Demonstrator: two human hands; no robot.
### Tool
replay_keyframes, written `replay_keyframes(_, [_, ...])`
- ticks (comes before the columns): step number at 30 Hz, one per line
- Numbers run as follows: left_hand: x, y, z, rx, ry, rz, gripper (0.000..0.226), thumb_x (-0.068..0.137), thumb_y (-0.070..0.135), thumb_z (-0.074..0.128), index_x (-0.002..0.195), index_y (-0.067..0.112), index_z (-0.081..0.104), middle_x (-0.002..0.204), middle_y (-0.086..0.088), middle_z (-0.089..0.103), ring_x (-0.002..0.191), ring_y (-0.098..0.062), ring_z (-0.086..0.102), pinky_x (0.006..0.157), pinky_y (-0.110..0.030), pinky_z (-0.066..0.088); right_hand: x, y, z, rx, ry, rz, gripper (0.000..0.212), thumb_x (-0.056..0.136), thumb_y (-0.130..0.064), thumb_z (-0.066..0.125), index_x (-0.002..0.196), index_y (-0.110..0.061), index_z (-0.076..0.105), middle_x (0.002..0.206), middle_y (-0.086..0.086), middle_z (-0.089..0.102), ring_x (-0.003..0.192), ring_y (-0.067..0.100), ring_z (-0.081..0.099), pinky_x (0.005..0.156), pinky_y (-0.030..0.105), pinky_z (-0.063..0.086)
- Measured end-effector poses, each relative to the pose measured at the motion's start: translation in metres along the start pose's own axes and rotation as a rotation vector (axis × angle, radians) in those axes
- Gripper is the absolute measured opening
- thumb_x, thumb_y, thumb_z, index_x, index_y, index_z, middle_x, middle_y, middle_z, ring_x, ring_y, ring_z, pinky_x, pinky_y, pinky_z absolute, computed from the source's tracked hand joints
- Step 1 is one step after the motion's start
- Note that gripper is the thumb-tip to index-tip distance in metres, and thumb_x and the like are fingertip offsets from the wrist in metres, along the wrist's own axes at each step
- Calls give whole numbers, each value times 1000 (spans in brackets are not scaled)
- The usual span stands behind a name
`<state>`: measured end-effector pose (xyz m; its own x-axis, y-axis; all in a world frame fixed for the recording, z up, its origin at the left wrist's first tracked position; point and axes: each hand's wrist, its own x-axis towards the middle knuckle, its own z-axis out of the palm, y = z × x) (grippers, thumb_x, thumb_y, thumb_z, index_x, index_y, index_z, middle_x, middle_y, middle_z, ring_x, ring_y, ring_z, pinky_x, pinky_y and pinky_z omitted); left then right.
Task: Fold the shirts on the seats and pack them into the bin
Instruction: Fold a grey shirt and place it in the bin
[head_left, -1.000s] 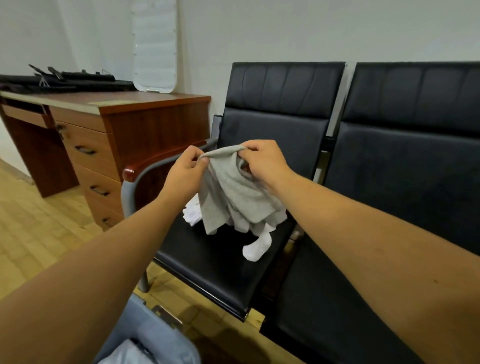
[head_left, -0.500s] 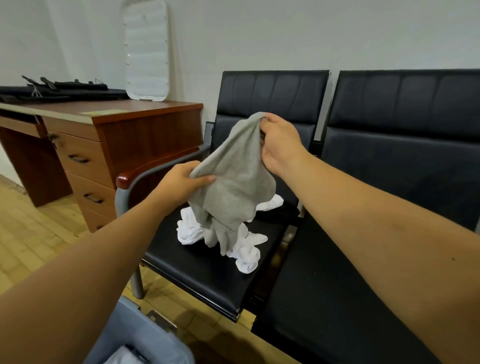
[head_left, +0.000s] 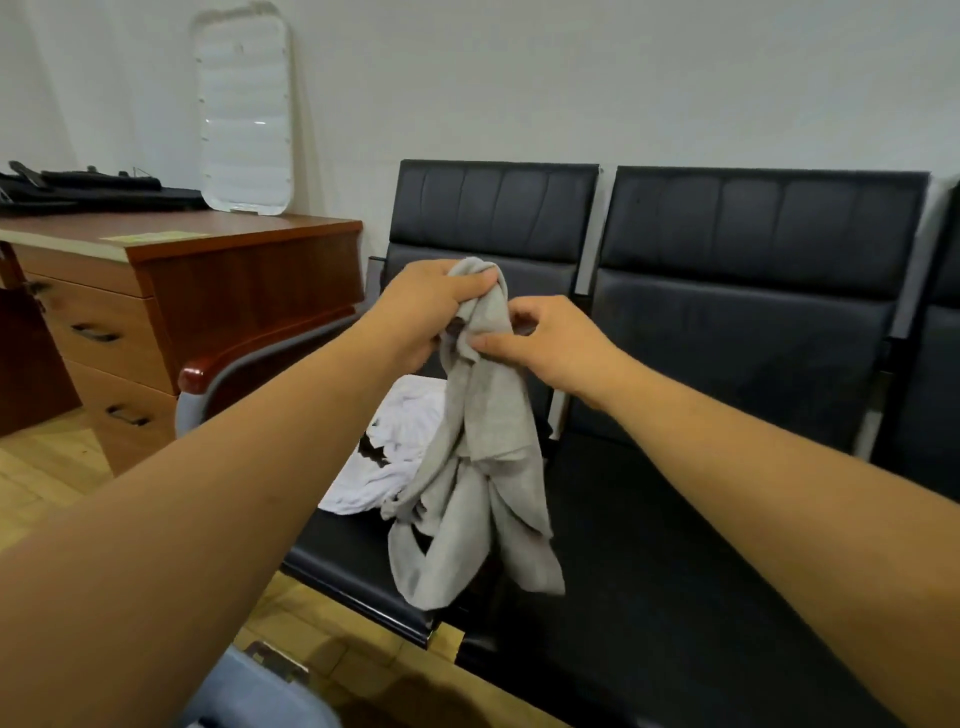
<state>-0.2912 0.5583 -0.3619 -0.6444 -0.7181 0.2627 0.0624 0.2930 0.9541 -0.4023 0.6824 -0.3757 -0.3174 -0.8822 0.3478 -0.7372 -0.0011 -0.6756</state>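
A bunched light-grey fabric shirt (head_left: 483, 467) hangs in the air over the front edge of the left black padded seat (head_left: 337, 551), its lower folds dangling by the gap to the right black padded seat (head_left: 675, 571). The left hand (head_left: 431, 312) grips the shirt's top in a closed fist, with fabric poking out above the fingers. Just below, the right hand (head_left: 550, 343) pinches a fold between thumb and forefinger, the other fingers curled. A crumpled white fabric shirt (head_left: 395, 436) lies on the left seat toward its back edge, partly hidden behind the grey one. The rim of a pale blue-grey plastic bin (head_left: 260, 696) shows on the floor before the left seat's front edge. Left of the seats stands a reddish-brown wooden desk (head_left: 249, 280) with drawers. A white ribbed plastic tray (head_left: 244, 114) leans upright against the wall at its back edge, with flat black items (head_left: 93, 187) beside it.
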Motion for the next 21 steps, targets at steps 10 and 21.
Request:
replay_keyframes(10, [-25, -6, 43, 189, -342, 92, 45, 81, 49, 79, 117, 24, 71, 110, 1, 76, 105, -19, 71, 97, -43, 54, -34, 9, -52, 547, 263, 157, 20, 99, -19, 59, 92, -9, 75, 94, 10, 75, 96, 29, 71, 90, 46, 58])
replay_keyframes(21, [-27, -34, 26, 300, -291, -6, 25, 97, 40, 63, 95, 20, 78, 98, -7, 75, 96, -28, 67, 95, -48, 53, -75, 61, -145, 133, 426, 477, 15, 97, -18, 57, 87, -8, 62, 78, 3, 59, 80, 24, 59, 65, 32, 51])
